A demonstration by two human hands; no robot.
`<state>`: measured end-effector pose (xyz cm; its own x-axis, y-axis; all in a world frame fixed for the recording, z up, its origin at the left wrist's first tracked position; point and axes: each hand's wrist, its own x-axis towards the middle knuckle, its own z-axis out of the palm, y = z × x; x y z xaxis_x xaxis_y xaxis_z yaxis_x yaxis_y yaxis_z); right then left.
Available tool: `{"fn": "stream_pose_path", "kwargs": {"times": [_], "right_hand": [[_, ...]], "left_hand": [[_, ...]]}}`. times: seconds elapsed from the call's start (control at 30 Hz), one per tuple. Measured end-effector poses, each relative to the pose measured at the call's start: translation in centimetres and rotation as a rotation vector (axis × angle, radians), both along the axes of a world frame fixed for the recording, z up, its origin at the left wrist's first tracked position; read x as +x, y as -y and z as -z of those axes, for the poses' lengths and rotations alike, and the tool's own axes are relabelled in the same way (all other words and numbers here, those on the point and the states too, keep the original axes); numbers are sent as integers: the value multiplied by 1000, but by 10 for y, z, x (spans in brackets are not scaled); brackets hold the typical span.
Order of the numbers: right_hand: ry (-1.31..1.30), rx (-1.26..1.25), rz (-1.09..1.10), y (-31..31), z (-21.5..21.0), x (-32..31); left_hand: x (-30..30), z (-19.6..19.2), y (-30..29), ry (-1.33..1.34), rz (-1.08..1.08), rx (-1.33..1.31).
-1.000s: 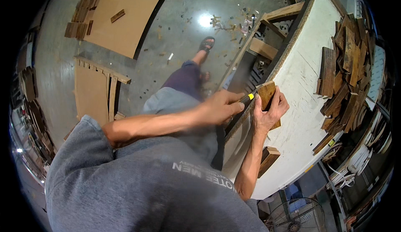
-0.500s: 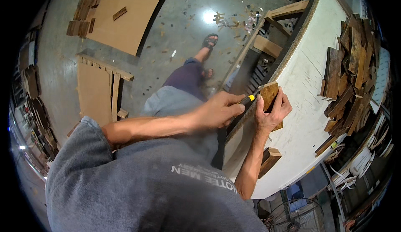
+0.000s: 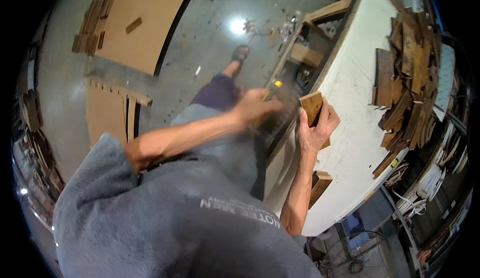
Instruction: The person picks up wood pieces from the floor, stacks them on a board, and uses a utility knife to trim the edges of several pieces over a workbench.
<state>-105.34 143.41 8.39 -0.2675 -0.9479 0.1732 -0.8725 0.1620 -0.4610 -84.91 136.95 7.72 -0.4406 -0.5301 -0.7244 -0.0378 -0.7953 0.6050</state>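
Observation:
My left hand [image 3: 251, 109], smeared by motion, is closed round a black-and-yellow handled tool [image 3: 274, 88]. Its yellow end points up and away, and blur hides what kind of tool it is. A short brown wooden block [image 3: 311, 107] is gripped upright in my right hand [image 3: 319, 127], thumb on its near side and fingers over the far side. That block is at the left edge of a white-topped table [image 3: 345, 123]. A gap separates the tool from the block. Another wooden block [image 3: 320, 187] lies on the tabletop beside my right forearm.
A heap of dark wood strips [image 3: 407, 73] covers the table's right side. Beyond the table edge stands a wooden frame [image 3: 306, 55]. Brown boards [image 3: 145, 23] with small wood pieces lie to the left. Scraps litter the floor, and a fan [image 3: 356, 265] stands lower right.
My left hand has drawn the tool up and leftward, away from the block it was against. My right hand still holds the block. The whole view has shifted slightly.

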Motion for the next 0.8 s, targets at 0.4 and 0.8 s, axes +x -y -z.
{"fn": "stream_pose_path", "kwargs": {"times": [0.4,0.8], "right_hand": [[1767,-717,135,21,-74,19],[-126,84,-191,-38,-135,6]], "left_hand": [[0,-85,33,-504,-16,140],[-8,-90,40,-52,474,-629]]}}
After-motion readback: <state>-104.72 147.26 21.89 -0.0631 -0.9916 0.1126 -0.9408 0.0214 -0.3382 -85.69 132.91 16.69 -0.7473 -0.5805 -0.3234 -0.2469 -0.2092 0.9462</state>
